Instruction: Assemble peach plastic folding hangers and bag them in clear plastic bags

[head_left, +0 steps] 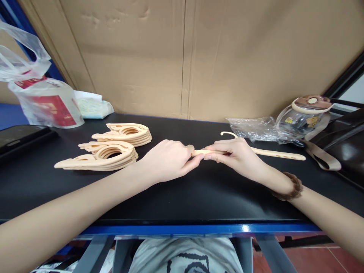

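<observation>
A cream plastic folding clothes hanger point(280, 154) is held just above the black tabletop. Its hook rises behind my right hand, and one slotted arm stretches out to the right. My left hand point(172, 161) is closed around the hanger's left part, thumb toward me. Close beside it, my right hand point(234, 155) pinches the hanger between thumb and fingers, hiding its middle. To the left of my left hand lie two stacks of folded hangers, a nearer stack point(122, 161) and a farther stack point(143, 137), each several deep.
Crumpled clear plastic wrap point(251, 129) and a clear bottle with a brown lid point(303, 117) stand back right, near a dark bag point(345, 144). At left are a phone point(24, 136), a bagged white-and-red container point(54, 102) and a tissue pack point(95, 106). Cardboard point(136, 57) walls the back.
</observation>
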A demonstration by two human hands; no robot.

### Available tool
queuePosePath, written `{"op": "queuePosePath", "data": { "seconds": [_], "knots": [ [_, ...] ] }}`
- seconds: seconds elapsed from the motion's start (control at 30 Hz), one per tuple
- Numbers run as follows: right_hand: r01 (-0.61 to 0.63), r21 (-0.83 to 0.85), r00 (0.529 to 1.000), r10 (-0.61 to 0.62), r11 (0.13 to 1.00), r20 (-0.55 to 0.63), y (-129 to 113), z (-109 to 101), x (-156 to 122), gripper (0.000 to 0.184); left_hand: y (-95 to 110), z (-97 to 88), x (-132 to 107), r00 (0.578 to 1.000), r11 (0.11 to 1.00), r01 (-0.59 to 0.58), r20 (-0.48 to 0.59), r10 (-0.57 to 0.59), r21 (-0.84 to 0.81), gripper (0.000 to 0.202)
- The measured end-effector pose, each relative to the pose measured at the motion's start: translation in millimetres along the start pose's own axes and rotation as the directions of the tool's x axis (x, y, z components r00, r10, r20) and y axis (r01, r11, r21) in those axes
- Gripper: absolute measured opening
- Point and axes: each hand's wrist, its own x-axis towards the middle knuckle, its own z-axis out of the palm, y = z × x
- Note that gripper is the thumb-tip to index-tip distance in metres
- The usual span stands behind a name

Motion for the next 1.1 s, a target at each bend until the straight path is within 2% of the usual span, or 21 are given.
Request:
{"op": "queuePosePath", "data": {
  "seconds": [0.17, 0.3, 0.4, 0.47, 0.53, 0.57, 0.63, 0.7, 0.77, 0.87, 0.97, 1.1],
  "knots": [
    [-0.014, -0.038, 1.0, 0.014, 0.999, -0.002, 2, -1, 0, 0.027, 1, -3.3, 1, 0.999, 0.999, 0.018, -0.041, -0.017, 0.027, 0.041],
    [-0.12, -0.112, 0.991, 0.112, 0.986, -0.07, 3, 1, 2, 0.032, -1, -5.1, 3, 0.986, 0.999, 0.036, -0.162, -0.032, 0.017, 0.034],
    [-0.209, -0.154, 0.971, 0.185, 0.966, -0.152, 3, 2, 4, 0.035, -4, -4.5, 5, 0.964, 1.0, 0.003, -0.267, -0.004, -0.006, 0.027],
    [-0.238, -0.187, 0.958, 0.198, 0.953, -0.209, 5, 1, 4, 0.036, -6, -5.1, 6, 0.94, 1.0, -0.011, -0.341, 0.012, 0.005, 0.027],
    [-0.257, -0.22, 0.947, 0.2, 0.941, -0.252, 9, -1, 5, 0.036, -7, -7.4, 7, 0.925, 0.999, 0.037, -0.379, -0.033, 0.005, 0.026],
    [-0.261, -0.232, 0.945, 0.2, 0.937, -0.258, 11, -2, 5, 0.036, -7, -8.9, 7, 0.926, 0.996, 0.092, -0.366, -0.09, -0.013, 0.024],
    [-0.243, -0.235, 0.956, 0.19, 0.941, -0.226, 13, -3, 4, 0.035, -9, -12.0, 7, 0.934, 0.972, 0.226, -0.268, -0.237, -0.071, 0.031],
    [-0.174, -0.232, 0.979, 0.144, 0.957, -0.143, 14, -3, 2, 0.034, -12, -13.5, 7, 0.925, 0.93, 0.346, -0.118, -0.361, -0.126, 0.04],
    [-0.078, -0.221, 0.996, 0.067, 0.972, -0.057, 11, -2, 1, 0.031, -15, -12.4, 7, 0.907, 0.889, 0.409, -0.017, -0.421, -0.205, 0.041],
    [0.058, -0.192, 0.998, -0.057, 0.98, 0.01, 5, 2, -2, 0.025, -19, -6.1, 7, 0.933, 0.841, 0.336, 0.027, -0.359, -0.424, 0.029],
    [0.139, -0.241, 0.989, -0.148, 0.96, -0.017, 1, 5, -2, 0.024, -18, 1.1, 7, 0.974, 0.75, 0.205, 0.055, -0.22, -0.628, 0.021],
    [0.159, -0.386, 0.979, -0.196, 0.909, -0.057, 1, 6, 0, 0.032, -15, 3.6, 7, 0.988, 0.679, 0.143, 0.068, -0.136, -0.72, 0.017]
  ]
}}
